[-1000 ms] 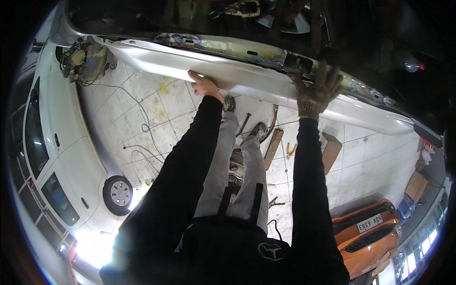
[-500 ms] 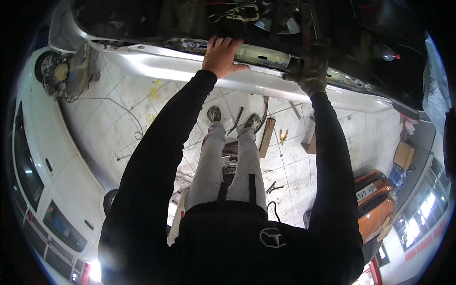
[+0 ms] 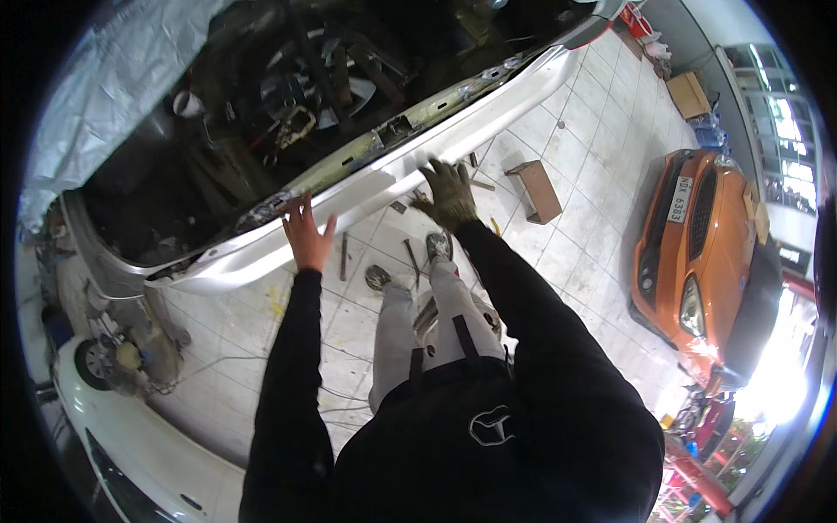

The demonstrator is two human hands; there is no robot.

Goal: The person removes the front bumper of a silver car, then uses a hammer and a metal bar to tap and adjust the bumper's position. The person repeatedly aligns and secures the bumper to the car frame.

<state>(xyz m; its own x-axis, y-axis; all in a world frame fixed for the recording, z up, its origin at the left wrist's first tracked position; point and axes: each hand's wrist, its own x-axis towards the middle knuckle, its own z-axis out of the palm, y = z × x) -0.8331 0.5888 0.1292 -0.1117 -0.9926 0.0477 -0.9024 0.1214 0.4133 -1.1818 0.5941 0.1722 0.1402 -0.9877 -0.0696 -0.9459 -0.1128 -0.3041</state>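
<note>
A long glossy white panel (image 3: pixel 235 263) runs diagonally along the dark opening of a vehicle body, beside a dull metal strip (image 3: pixel 344 162) with holes. My bare left hand (image 3: pixel 309 234) has spread fingers at the panel, their tips near its inner edge; contact is hard to tell. To the right, my gloved right hand (image 3: pixel 449 193) is open, fingers apart on or just over the panel's face and outer edge. Inside the dark opening lie several metal tools (image 3: pixel 296 126), mostly in shadow.
Crumpled plastic sheeting (image 3: pixel 113 105) covers the upper left. A white car (image 3: pixel 139 436) and machinery (image 3: pixel 144 349) stand lower left, an orange car (image 3: pixel 706 244) at right. A wooden block (image 3: pixel 542 192), loose tools, cables and my feet (image 3: pixel 379 277) are on the tiled floor. A cardboard box (image 3: pixel 689 94) sits farther back.
The view has swung round, so the panel slopes steeply up to the right. My left hand has shifted leftward along it; my right hand has moved from the inner edge toward its outer face.
</note>
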